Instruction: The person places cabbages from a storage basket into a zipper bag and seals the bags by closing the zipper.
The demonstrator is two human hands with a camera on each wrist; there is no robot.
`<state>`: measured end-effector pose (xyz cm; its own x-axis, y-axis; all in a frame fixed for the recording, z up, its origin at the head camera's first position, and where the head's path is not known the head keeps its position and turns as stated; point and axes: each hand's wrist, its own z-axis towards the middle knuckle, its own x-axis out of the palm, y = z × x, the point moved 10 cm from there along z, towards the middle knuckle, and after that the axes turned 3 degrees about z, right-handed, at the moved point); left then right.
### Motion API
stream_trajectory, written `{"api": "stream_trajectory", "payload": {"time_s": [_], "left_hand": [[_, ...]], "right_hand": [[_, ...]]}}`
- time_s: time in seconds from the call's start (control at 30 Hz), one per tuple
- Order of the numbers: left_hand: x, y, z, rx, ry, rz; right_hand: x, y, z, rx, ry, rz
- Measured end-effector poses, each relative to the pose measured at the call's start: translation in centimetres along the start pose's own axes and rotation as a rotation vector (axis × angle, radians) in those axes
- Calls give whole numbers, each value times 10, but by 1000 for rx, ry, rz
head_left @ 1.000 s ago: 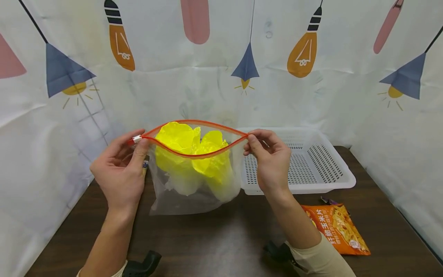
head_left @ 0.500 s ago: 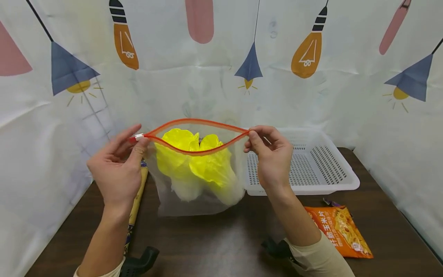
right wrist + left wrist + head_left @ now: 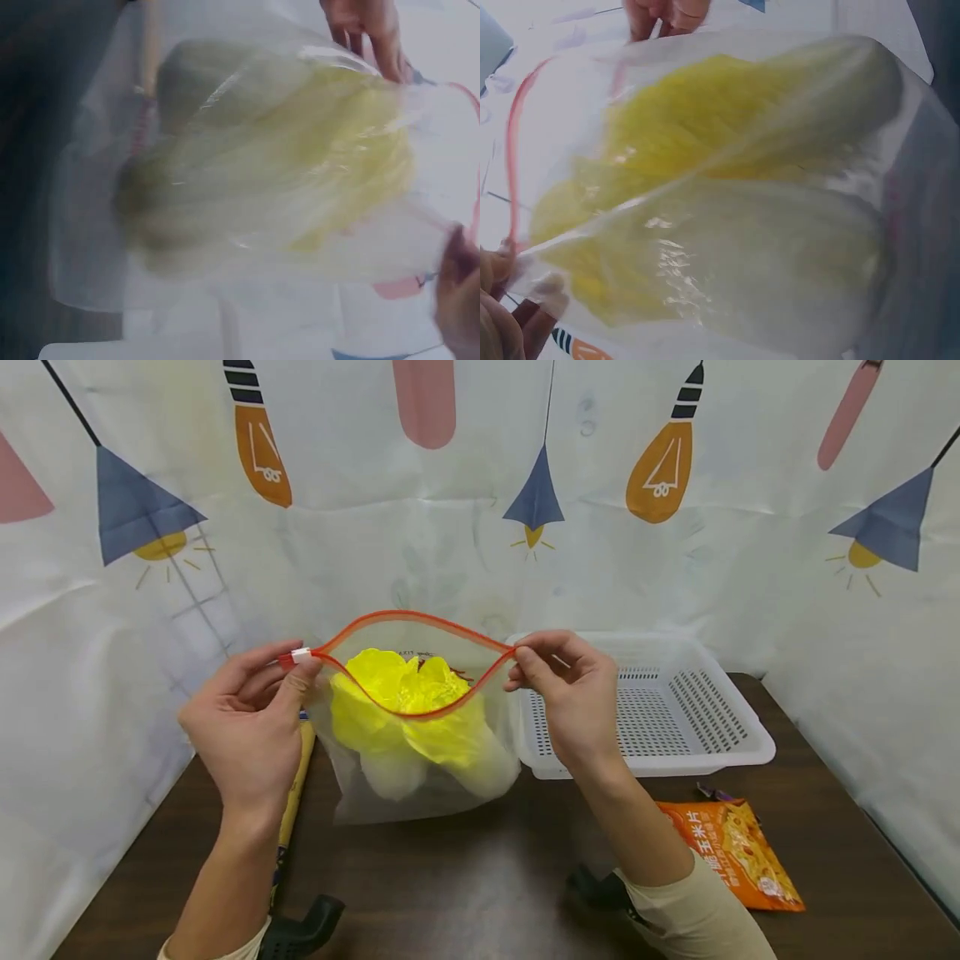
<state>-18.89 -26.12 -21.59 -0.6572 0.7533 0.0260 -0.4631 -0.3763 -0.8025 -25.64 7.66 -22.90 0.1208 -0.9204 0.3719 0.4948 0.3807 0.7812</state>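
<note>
A clear zip bag (image 3: 356, 797) with a red zip rim hangs between both hands, its mouth gaping. Inside are two heads of napa cabbage (image 3: 442, 689), yellow leaves up and pale bases down; both also show through the film in the left wrist view (image 3: 727, 127). My left hand (image 3: 251, 731) pinches the left end of the rim by the white slider (image 3: 302, 656). Thumb and fingers of my right hand (image 3: 573, 702) pinch the rim's right end. Whether the bag's bottom touches the table is unclear.
Behind my right hand a white perforated basket (image 3: 652, 718) stands on the dark table (image 3: 450, 893). An orange snack packet (image 3: 738, 856) lies front right, beside a small purple thing (image 3: 714, 792). Beyond my left forearm lies a long yellow packet (image 3: 294, 785). A printed cloth (image 3: 360, 552) hangs behind.
The bag's mouth has widened and the cabbages sit lower within it. My right hand has shifted slightly left, nearer the left hand. Both hands keep their pinch on the rim.
</note>
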Motion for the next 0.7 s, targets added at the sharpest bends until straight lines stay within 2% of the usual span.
{"api": "stream_trajectory", "payload": {"time_s": [0.07, 0.17, 0.23, 0.33, 0.57, 0.7], "left_hand": [[-1, -1, 0, 4, -8, -13], [-2, 1, 2, -5, -16, -45], [-3, 3, 2, -12, -7, -41], [-6, 7, 3, -27, -9, -71], [-4, 13, 7, -10, 15, -230], [1, 14, 8, -11, 70, -264]], "right_hand": [[4, 1, -1, -7, 24, 1], [2, 5, 1, -54, -7, 14], [4, 3, 2, -39, 11, 12], [-1, 2, 6, -45, -28, 22], [-8, -7, 10, 39, -24, -22], [-15, -12, 10, 65, -51, -73]]}}
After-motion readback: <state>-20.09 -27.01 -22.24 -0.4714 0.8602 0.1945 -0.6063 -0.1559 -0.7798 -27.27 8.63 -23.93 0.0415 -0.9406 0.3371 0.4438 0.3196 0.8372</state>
